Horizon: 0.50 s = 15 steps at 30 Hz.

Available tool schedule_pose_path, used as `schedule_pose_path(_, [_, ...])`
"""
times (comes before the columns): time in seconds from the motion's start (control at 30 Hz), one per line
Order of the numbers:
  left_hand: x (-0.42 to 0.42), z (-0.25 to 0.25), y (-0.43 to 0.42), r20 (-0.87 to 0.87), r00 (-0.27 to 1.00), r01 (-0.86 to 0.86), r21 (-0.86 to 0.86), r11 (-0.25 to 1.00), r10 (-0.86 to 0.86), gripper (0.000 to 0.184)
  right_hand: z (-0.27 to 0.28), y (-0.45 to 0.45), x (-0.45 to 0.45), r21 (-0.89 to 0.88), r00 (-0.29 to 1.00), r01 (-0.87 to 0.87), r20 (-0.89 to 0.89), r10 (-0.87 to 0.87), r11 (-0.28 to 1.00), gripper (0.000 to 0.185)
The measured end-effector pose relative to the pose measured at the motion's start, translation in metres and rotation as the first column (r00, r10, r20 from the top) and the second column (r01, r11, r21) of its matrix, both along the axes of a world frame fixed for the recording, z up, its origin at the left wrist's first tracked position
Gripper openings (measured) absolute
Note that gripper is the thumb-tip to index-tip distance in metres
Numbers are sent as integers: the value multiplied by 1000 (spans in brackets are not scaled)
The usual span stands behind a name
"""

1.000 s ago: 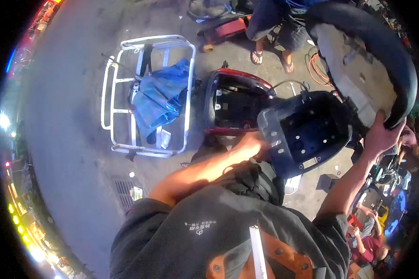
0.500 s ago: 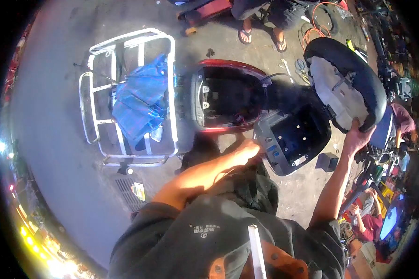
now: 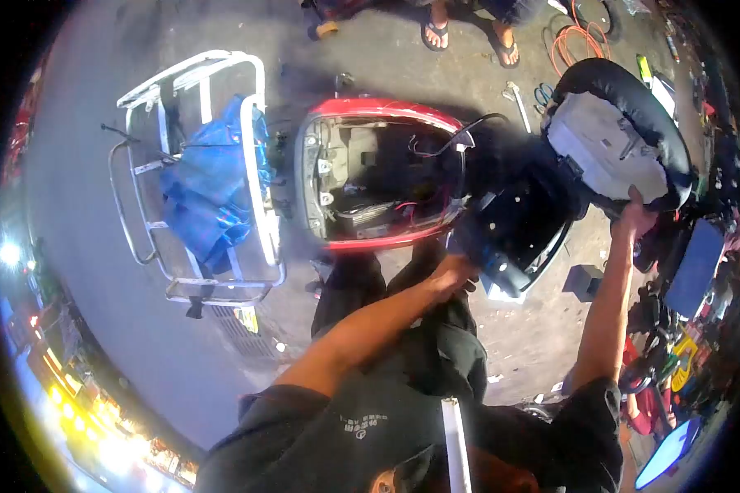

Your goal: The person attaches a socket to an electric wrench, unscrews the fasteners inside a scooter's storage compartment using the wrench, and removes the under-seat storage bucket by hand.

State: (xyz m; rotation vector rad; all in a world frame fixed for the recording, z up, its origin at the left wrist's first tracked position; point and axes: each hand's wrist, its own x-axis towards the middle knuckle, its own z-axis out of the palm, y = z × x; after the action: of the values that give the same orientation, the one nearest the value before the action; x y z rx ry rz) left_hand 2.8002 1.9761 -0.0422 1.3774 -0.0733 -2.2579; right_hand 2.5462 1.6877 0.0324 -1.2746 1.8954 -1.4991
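A black scooter seat (image 3: pixel 674 123), its pale underside (image 3: pixel 596 140) facing up, is tilted at the right. My right hand (image 3: pixel 635 216) is closed on its near edge. Joined to the seat is a black plastic under-seat storage bucket (image 3: pixel 524 215), beside the scooter's open body. My left hand (image 3: pixel 459 274) is closed at the bucket's near left edge; the fingertips are partly hidden. The red scooter body (image 3: pixel 378 107) lies open in front of me, showing wires and inner parts.
On the left is a white metal rack (image 3: pixel 259 164) with a blue sheet (image 3: pixel 210 189) in it. A person's sandaled feet (image 3: pixel 506 45) stand beyond the scooter. An orange hose (image 3: pixel 574 45), a wrench-like tool (image 3: pixel 520 107) and a dark box (image 3: pixel 582 279) lie on the ground.
The bucket and seat have shifted right, away from the body opening, and the bucket is tilted differently. More of the opening shows. Both hands keep their hold. The view has shifted too.
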Motion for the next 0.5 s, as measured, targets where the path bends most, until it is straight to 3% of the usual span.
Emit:
schedule_pose_path(0.03, [-7,-6,-6,-1,1000,-2,29,1000,2,28,-12,-2,1,-53,997,-71,-31,69,996,46])
schedule_pose_path(0.1, [-9,6,-33,1,1000,0,91,996,0,29,-27,-18,-5,41,999,-38,-19,39,998,44])
schedule_pose_path(0.13, [-15,-13,-27,-95,995,-46,-55,997,41,29,-35,-26,-8,90,1000,-20,-14,21,996,42])
schedule_pose_path(0.2, [-20,-17,-35,-2,996,84,-149,985,-86,26,-26,-40,6,137,997,78,-27,-75,988,38])
schedule_pose_path(0.23, [-19,-17,-40,49,988,152,-197,968,-146,26,-33,-47,-6,134,995,-4,-95,17,991,37])
schedule_pose_path(0.27, [-17,-17,-42,26,983,182,-139,974,-180,28,-41,-53,-18,131,982,-85,-159,106,988,35])
schedule_pose_path(0.3, [-20,-26,-37,90,979,198,-212,957,-183,29,-55,-63,-52,212,836,-173,-484,257,962,37])
schedule_pose_path(0.33, [-24,-41,-28,154,972,217,-283,934,-179,29,-71,-72,-90,315,566,-227,-728,388,922,38])
schedule_pose_path(0.4, [-15,-38,-26,320,937,262,-371,891,-142,30,-85,-84,-111,381,480,-245,-751,453,892,39])
schedule_pose_path(0.43, [-4,-26,-27,415,902,288,-385,877,-114,29,-94,-88,-117,342,708,-235,-581,401,910,39])
schedule_pose_path(0.5, [16,-5,-31,548,829,352,-353,867,-114,28,-91,-81,-91,329,962,-136,-181,203,935,38])
